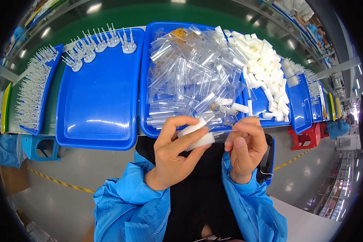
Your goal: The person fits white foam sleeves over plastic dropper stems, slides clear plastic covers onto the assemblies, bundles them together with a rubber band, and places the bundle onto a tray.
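**Blue sleeves reach in, white pieces gripped at the tray's edge**

Both sleeves (129,201) fill the bottom of my feed. Beyond them, a green counter (149,14) carries a row of blue trays. My left tray (101,97) has pronged white parts (128,46) along its far edge; the middle tray (144,80) is heaped with clear film pieces (197,68); right of that lie white cylinders (266,60).

Smaller now: my left hand (169,155) grasps two white pieces (203,140) side by side between fingers and thumb, just in front of the middle tray's near edge. Thin prongs stick out toward my right hand (248,151), whose thumb and fingers are drawn together near a thin clear strip (222,138). I cannot tell whether they pinch it.

As I judge it, two pieces in one grasp could slip apart if the fingers ease, and drop toward the dark lap (189,193). A prong could bend, or snag and crease the strip, if the two met at an angle.

I can make out no brand, label or legible writing on the trays or parts.
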`<state>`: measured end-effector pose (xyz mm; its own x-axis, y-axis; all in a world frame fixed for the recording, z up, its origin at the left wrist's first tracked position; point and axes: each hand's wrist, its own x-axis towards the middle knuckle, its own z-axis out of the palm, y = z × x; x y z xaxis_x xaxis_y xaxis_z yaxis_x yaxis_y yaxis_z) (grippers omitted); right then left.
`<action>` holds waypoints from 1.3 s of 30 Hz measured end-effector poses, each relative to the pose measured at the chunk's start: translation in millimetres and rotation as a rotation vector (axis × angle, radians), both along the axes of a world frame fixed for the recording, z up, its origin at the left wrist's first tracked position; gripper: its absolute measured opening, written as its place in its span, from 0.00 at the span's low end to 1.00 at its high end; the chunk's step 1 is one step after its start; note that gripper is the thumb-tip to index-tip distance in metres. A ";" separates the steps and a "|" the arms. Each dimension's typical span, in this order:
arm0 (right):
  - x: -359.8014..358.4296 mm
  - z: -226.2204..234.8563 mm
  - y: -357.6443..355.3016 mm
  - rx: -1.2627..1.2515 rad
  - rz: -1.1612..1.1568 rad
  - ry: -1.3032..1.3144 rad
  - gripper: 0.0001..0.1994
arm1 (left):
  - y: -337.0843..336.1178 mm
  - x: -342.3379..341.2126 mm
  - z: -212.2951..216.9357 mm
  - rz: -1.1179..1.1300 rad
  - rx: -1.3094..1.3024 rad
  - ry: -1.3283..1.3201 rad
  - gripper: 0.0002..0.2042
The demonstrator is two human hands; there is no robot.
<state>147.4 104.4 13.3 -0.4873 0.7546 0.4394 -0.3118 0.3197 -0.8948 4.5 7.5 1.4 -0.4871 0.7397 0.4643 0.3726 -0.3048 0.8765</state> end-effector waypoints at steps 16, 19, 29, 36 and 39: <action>-2.0 4.7 6.7 -0.026 0.034 -0.039 0.10 | 1.6 2.1 -1.5 0.011 0.007 0.011 0.17; -6.1 8.1 4.5 -0.090 0.034 -0.057 0.10 | 0.8 1.9 -2.0 0.009 0.023 0.010 0.16; 2.6 -19.5 11.7 0.048 -0.051 -0.138 0.29 | -2.9 -4.1 10.3 -0.119 -0.107 0.181 0.26; -13.5 5.9 8.9 0.380 -0.184 -0.381 0.49 | 6.1 6.4 -10.2 -0.052 0.077 0.329 0.27; -8.2 5.4 7.5 0.537 -0.241 -0.337 0.43 | 6.2 5.8 -10.4 -0.057 0.119 0.421 0.30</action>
<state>139.1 111.8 18.7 -0.5090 0.5786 0.6373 0.0916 0.7726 -0.6283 10.3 13.7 -9.0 -0.1972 0.6894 0.6970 0.6696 -0.4246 0.6094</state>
